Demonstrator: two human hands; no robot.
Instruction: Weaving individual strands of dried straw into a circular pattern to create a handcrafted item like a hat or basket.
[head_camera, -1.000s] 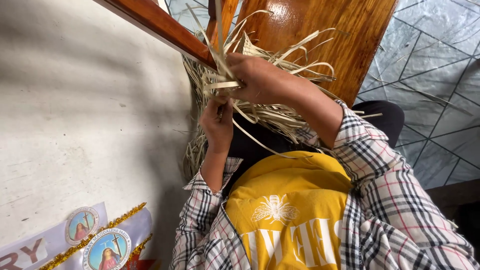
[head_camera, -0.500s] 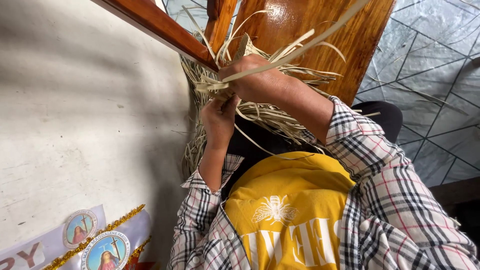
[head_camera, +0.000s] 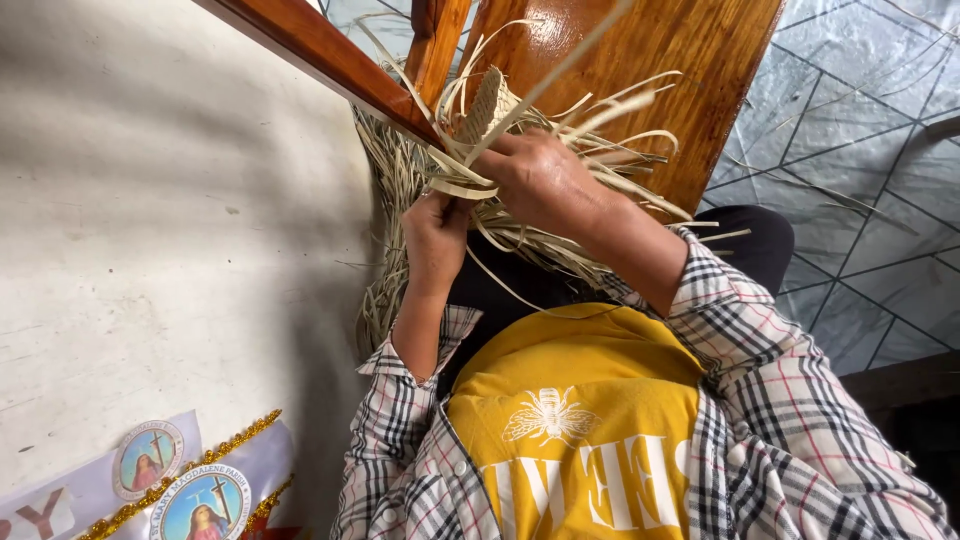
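- Since the earlier frame, your right hand (head_camera: 545, 180) has pulled one pale straw strip (head_camera: 560, 75) higher and tauter; it now runs up across the wooden chair seat (head_camera: 640, 60) toward the top edge of view.
- Your left hand (head_camera: 437, 232) sits just below, fingers closed on the folded strips at the near edge of the woven straw piece (head_camera: 490, 100).
- Your right-hand fingers are curled shut over the bundle, pinching the working strip.
- The woven piece rests against the chair's front rail (head_camera: 330, 60), loose strips (head_camera: 400, 240) fanning down over your lap beside the white wall (head_camera: 150, 250).
- Risk: a dry strip pulled this hard may split or snap at the fold; slack from your left hand could loosen the weave.
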